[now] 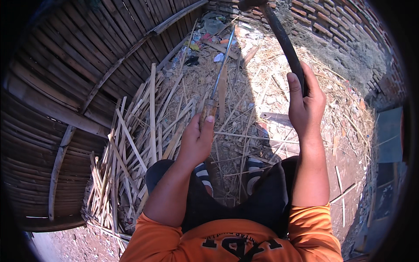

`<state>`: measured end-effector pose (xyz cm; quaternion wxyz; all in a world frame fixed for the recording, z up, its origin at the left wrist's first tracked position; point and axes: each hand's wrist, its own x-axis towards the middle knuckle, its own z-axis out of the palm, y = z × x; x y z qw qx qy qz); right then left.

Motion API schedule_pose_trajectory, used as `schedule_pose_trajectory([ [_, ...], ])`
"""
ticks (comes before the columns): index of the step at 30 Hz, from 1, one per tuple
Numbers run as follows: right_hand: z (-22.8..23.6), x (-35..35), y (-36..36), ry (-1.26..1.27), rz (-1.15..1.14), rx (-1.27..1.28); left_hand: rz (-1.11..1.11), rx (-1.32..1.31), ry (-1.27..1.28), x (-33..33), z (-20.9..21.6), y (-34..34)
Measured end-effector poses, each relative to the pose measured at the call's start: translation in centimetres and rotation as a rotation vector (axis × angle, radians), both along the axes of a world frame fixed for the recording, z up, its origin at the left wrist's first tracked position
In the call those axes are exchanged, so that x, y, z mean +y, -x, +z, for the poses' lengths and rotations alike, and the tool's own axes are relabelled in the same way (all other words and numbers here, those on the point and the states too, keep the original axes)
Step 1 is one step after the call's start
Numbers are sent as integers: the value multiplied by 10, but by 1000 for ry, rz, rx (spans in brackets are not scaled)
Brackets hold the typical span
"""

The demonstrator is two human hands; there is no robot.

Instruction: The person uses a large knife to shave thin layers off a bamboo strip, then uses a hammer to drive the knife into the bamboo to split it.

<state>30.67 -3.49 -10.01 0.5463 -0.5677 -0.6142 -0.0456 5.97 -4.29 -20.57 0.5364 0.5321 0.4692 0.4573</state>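
My left hand (197,142) is closed around the wooden handle of a long knife (223,70). Its narrow metal blade points away from me and shows nearly edge-on. On the right, my right hand (307,105) grips the lower handle of a hammer (283,37), held raised and leaning left. The hammer's dark head is partly cut off by the top of the view. Both tools are apart from each other. Beneath the knife, a flat piece of wood (222,98) shows against the ground.
Many split wooden strips (126,153) lie heaped to my left beside a slatted bamboo wall (70,78). Straw and chips (266,83) litter the floor. A brick wall (323,24) stands at the back. Coloured scraps (212,28) lie in the far corner. My sandalled feet (203,174) are between my knees.
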Motion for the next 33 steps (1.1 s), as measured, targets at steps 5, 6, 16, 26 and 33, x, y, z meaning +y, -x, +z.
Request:
schedule_pose_trajectory([
  [5,-13,6,7,329,13,-175,-9,110,19,0,10,0],
  [6,-14,5,12,269,33,-146,4,138,-12,-2,4,-3],
  [16,-23,15,2,199,-6,-148,-17,-15,74,4,5,2],
  [26,-26,13,3,232,6,-121,-23,-1,69,5,5,-3],
  [33,-24,13,3,244,25,-14,-15,5,66,2,-2,-1],
])
